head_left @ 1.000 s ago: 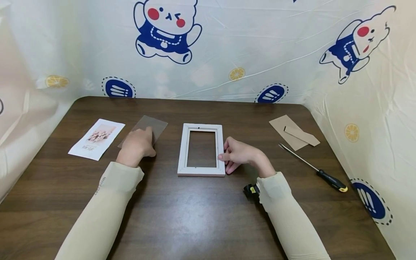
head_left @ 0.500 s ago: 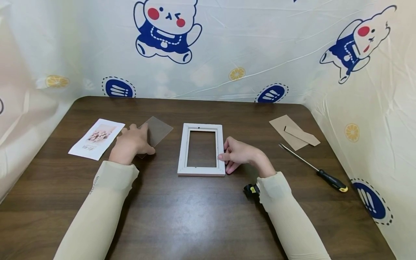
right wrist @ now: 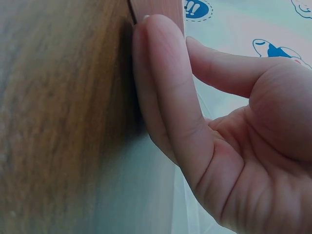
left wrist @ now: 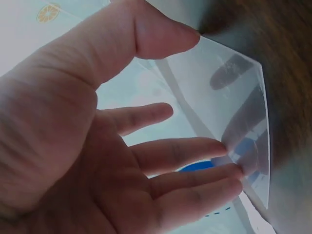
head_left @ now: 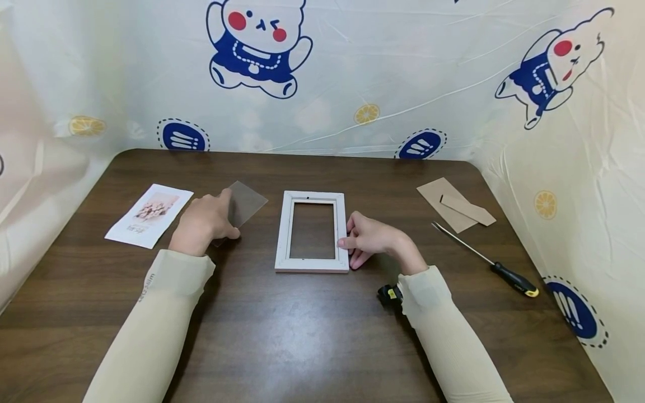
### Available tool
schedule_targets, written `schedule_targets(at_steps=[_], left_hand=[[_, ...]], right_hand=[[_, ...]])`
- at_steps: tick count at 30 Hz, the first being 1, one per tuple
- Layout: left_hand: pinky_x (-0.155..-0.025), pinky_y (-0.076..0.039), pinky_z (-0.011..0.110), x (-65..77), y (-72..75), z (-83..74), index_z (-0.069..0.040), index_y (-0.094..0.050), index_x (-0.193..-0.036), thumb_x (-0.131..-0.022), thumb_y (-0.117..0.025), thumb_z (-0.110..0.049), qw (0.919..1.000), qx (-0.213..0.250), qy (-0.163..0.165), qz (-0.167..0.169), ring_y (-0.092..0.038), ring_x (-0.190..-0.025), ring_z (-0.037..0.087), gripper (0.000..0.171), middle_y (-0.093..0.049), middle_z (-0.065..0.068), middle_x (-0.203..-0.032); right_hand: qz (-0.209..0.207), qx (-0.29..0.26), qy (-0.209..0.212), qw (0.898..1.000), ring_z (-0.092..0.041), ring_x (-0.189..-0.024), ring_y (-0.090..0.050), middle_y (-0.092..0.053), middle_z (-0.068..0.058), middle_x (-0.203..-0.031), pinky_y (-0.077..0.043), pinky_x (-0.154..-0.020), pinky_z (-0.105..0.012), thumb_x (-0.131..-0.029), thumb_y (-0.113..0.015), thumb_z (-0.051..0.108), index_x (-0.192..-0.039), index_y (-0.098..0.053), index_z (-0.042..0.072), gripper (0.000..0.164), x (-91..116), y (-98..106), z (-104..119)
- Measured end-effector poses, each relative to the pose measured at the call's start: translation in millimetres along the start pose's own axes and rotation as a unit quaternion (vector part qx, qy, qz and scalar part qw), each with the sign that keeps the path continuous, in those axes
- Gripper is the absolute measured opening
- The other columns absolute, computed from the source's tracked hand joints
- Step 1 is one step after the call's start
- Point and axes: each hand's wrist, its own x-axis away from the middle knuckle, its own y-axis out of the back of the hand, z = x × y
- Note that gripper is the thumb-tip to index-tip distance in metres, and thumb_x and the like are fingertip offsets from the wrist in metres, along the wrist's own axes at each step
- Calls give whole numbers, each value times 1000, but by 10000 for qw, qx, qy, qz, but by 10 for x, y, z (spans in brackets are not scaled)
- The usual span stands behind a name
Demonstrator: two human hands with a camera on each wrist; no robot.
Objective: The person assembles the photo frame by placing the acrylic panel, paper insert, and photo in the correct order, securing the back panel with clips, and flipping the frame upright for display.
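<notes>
A clear plastic sheet [head_left: 248,204] lies on the table left of centre, reflecting the fingers in the left wrist view. My left hand [head_left: 200,223] is at its near-left side, thumb tip [left wrist: 187,41] at one edge and the other fingertips at or close to the sheet, fingers nearly straight. A white picture frame [head_left: 311,266] lies flat in the middle, its opening showing bare wood. My right hand [head_left: 370,240] holds its right side, thumb on top and fingers along the outer edge. In the right wrist view, those fingers [right wrist: 170,73] cover part of the frame's side [right wrist: 158,9].
A printed paper [head_left: 150,215] with a flower picture lies at the left. Right of the frame are a brown backing board [head_left: 438,196] with a flap and a screwdriver [head_left: 511,277]. A patterned curtain [head_left: 342,67] borders the table [head_left: 302,347].
The clear sheet has shifted slightly right. My left hand has moved a little left, its fingers spreading and then drawing closer together. My right hand and the picture frame have stayed still.
</notes>
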Motion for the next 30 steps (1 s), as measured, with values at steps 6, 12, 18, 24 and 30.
schedule_targets(at_steps=[6, 12, 18, 24, 30], left_hand=[[-75, -54, 62, -32, -21, 26, 8, -41, -141, -78, -87, -24, 9998, -25, -75, -177, -61, -96, 54, 84, -61, 39, -115], [-83, -52, 63, -25, 8, 59, 11, -43, -139, -84, -79, -19, 9992, 46, -142, -375, -61, -99, 53, 72, -60, 41, -117], [-92, -50, 65, 10, -24, 31, 20, -41, -137, -90, -79, -38, 9993, 157, 272, -202, -54, -109, 54, 84, -52, 43, -124], [-95, -46, 72, -8, -62, 43, 26, -28, -142, -82, -84, -60, 9962, 209, 837, -71, -38, -122, 67, 119, -31, 51, -135], [-106, -34, 76, -85, -56, 91, 26, -26, -141, -77, -87, -63, 9935, 205, 1123, -8, -35, -127, 69, 125, -32, 53, -136]], right_hand=[[-9, -31, 8, 10000, -25, -65, -74, -64, -23, -91, -64, -67, -41, -105, -67, 12, -123, -38, -2, 37, -8, -12, 3], [-8, -52, 24, 10000, -25, -64, -74, -63, -22, -90, -64, -66, -41, -106, -66, 11, -123, -38, -3, 36, -11, -16, 15], [10, -41, 8, 10000, -25, -65, -73, -64, -23, -91, -64, -67, -40, -105, -66, 12, -123, -37, -2, 37, -8, -9, 9], [15, 24, -2, 10000, -25, -65, -74, -63, -23, -92, -64, -67, -40, -105, -67, 13, -125, -37, -2, 39, 8, -1, 14], [1, 73, 47, 10000, -25, -65, -74, -64, -22, -90, -64, -67, -41, -105, -67, 13, -125, -38, -3, 38, 15, 9, 28]])
